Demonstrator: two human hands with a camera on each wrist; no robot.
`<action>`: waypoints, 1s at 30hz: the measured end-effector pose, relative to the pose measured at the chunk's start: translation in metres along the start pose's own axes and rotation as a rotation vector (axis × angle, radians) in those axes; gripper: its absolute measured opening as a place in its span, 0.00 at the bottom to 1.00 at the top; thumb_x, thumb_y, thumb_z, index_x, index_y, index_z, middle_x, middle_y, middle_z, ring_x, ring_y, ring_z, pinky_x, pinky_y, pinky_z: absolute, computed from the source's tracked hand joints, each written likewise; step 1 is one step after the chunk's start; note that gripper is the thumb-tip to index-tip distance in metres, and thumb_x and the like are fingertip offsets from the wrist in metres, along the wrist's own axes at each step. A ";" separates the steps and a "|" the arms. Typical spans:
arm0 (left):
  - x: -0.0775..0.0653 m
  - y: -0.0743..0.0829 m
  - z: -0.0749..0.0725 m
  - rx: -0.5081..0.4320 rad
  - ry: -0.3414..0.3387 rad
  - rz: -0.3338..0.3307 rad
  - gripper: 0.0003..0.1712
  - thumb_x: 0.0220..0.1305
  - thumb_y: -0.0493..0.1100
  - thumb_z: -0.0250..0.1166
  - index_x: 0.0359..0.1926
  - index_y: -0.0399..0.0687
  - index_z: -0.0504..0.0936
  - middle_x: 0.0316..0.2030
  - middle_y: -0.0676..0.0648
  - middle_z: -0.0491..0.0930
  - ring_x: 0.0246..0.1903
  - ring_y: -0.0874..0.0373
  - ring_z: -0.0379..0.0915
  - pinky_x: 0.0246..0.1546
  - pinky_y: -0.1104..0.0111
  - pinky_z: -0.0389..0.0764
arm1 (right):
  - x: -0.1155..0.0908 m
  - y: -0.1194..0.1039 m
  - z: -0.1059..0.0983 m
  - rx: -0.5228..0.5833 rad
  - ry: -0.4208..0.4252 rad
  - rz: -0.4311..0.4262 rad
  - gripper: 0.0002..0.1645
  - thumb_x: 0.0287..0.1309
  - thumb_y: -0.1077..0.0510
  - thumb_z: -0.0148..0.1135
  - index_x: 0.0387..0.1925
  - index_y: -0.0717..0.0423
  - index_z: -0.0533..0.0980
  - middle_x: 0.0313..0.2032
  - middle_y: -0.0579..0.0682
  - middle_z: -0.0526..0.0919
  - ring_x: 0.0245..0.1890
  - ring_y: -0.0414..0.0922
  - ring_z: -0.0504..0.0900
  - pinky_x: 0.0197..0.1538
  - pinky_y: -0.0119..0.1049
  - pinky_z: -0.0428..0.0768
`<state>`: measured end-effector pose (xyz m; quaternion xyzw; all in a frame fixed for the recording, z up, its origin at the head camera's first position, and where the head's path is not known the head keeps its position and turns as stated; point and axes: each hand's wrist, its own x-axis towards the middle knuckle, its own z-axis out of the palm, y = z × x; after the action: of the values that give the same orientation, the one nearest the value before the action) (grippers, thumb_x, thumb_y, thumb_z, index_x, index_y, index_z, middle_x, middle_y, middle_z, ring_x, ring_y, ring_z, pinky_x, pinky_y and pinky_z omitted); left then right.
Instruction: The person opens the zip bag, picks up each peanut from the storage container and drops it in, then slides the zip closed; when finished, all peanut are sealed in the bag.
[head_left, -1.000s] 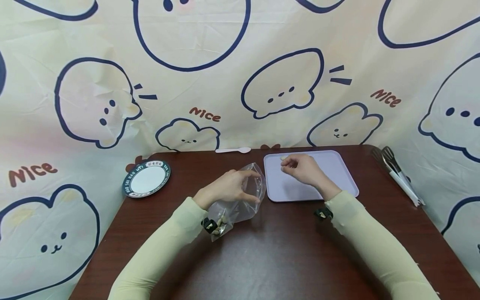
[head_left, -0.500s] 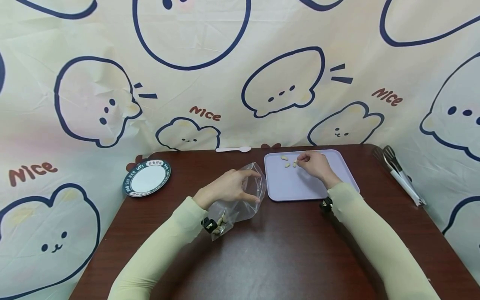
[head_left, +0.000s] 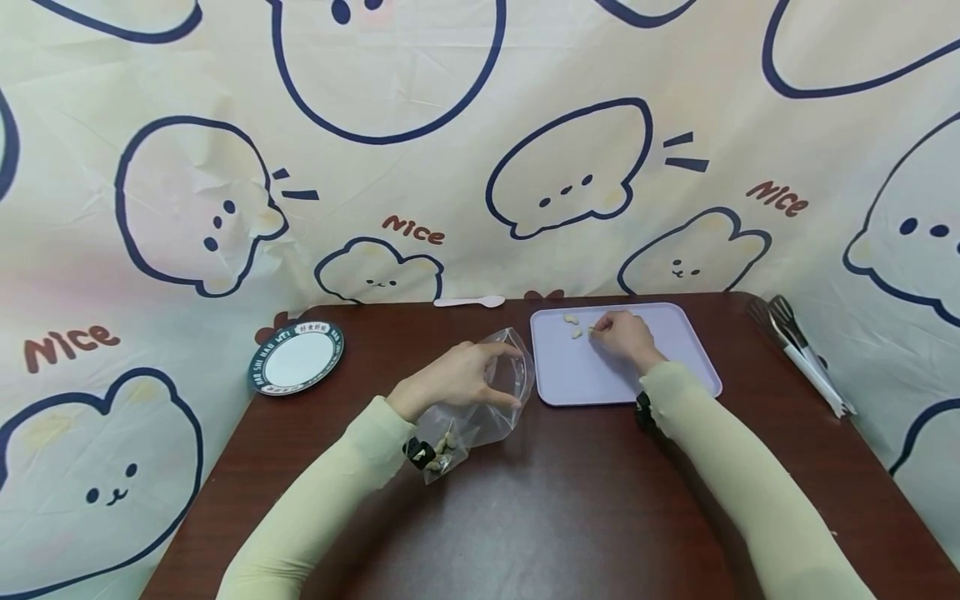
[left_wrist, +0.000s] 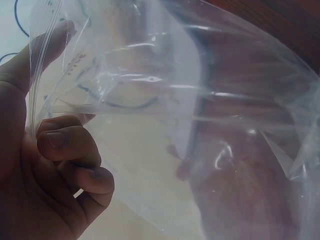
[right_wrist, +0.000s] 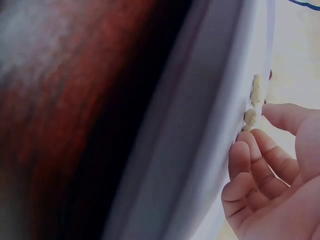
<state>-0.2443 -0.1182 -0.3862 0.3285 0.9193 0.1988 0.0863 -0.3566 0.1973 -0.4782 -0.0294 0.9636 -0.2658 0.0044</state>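
Observation:
My left hand (head_left: 465,379) holds the mouth of a clear zip bag (left_wrist: 240,125) spread wide, thumb and fingers on either side of the zip edge. Several tan peanuts (head_left: 447,442) lie in the bag's lower end beside the left wrist. Over the lilac tray (head_left: 555,379), my right hand (head_left: 626,336) is lowered with its fingertips at a peanut (right_wrist: 250,118). In the right wrist view a gap shows between thumb and fingers, and one nut is partly hidden by a fingertip. Two more peanuts (head_left: 573,326) lie to the left on the tray.
A green-rimmed white plate (head_left: 296,358) sits at the table's back left. A white spoon (head_left: 472,302) lies along the back edge. At the right edge lie a whisk and another white-handled utensil (head_left: 813,375). A patterned cloth hangs behind the table (head_left: 585,500).
My right hand has moved from the tray's back left, over to the right and down to the peanuts, which came into view as it shifted. The left hand and bag have stayed still.

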 end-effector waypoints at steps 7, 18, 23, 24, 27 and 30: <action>-0.001 0.000 -0.001 -0.010 0.006 0.007 0.47 0.49 0.68 0.74 0.68 0.54 0.73 0.16 0.57 0.65 0.15 0.66 0.58 0.20 0.72 0.65 | 0.004 -0.001 0.004 -0.055 0.005 0.001 0.15 0.61 0.47 0.62 0.36 0.53 0.85 0.39 0.53 0.88 0.39 0.54 0.81 0.41 0.45 0.76; -0.001 0.000 0.000 -0.016 -0.005 -0.007 0.48 0.49 0.68 0.75 0.68 0.54 0.73 0.15 0.58 0.63 0.15 0.67 0.57 0.20 0.72 0.63 | 0.002 0.003 0.004 -0.050 -0.004 -0.047 0.13 0.62 0.50 0.62 0.37 0.55 0.84 0.40 0.55 0.88 0.41 0.56 0.82 0.46 0.49 0.76; -0.001 0.000 0.000 -0.014 -0.005 -0.010 0.48 0.49 0.68 0.74 0.68 0.55 0.73 0.15 0.58 0.63 0.14 0.67 0.57 0.20 0.72 0.63 | -0.002 0.002 0.002 -0.002 0.001 -0.077 0.12 0.62 0.52 0.63 0.37 0.57 0.85 0.39 0.55 0.88 0.40 0.55 0.83 0.49 0.48 0.76; -0.001 -0.001 0.000 -0.015 -0.006 -0.010 0.48 0.49 0.68 0.74 0.68 0.55 0.73 0.15 0.58 0.63 0.14 0.67 0.56 0.20 0.72 0.63 | -0.003 0.001 0.001 0.009 0.000 -0.081 0.12 0.61 0.53 0.63 0.37 0.57 0.85 0.38 0.55 0.88 0.39 0.54 0.82 0.48 0.47 0.76; -0.001 -0.001 0.000 -0.024 -0.003 -0.004 0.47 0.50 0.67 0.74 0.68 0.55 0.73 0.15 0.58 0.63 0.14 0.66 0.56 0.19 0.72 0.63 | -0.008 -0.003 -0.002 0.051 -0.002 -0.091 0.11 0.60 0.54 0.64 0.38 0.57 0.85 0.36 0.54 0.88 0.35 0.51 0.82 0.43 0.42 0.74; -0.001 -0.001 0.000 -0.031 -0.001 0.005 0.47 0.50 0.67 0.74 0.68 0.54 0.73 0.15 0.58 0.62 0.14 0.66 0.56 0.19 0.72 0.63 | -0.013 -0.006 -0.006 0.090 -0.002 -0.091 0.11 0.60 0.53 0.65 0.38 0.56 0.85 0.34 0.53 0.88 0.32 0.47 0.81 0.39 0.37 0.73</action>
<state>-0.2439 -0.1198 -0.3869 0.3294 0.9153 0.2128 0.0913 -0.3431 0.1958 -0.4701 -0.0731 0.9483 -0.3087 -0.0053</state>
